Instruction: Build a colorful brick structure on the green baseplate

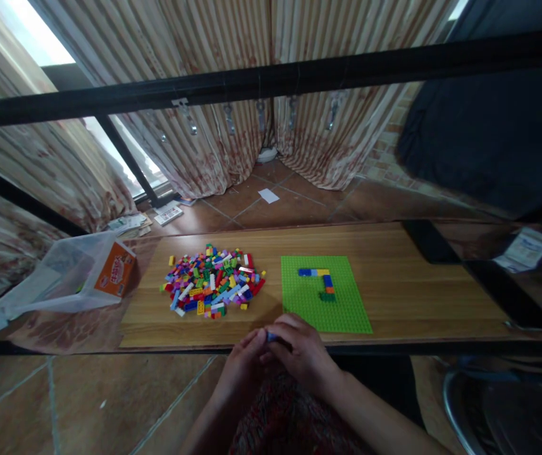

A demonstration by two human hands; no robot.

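Note:
Close together at the front edge of the wooden board, my left hand point(248, 356) and my right hand point(298, 344) both pinch a small blue toy brick point(271, 337). Fingers cover most of that brick. Just beyond my right hand lies a bright green baseplate point(294, 303). A bent row of joined bricks point(327, 281) sits on it, in blue, light blue, yellow, orange and dark green. To the left, a heap of mixed coloured bricks point(216, 281) is spread on the board.
A clear plastic bin point(69, 268) with an orange label stands left of the board. Dark flat panels point(434, 243) lie at the right, near a white packet point(527, 249). A black bar point(271, 82) with hanging clips crosses above the board's far side.

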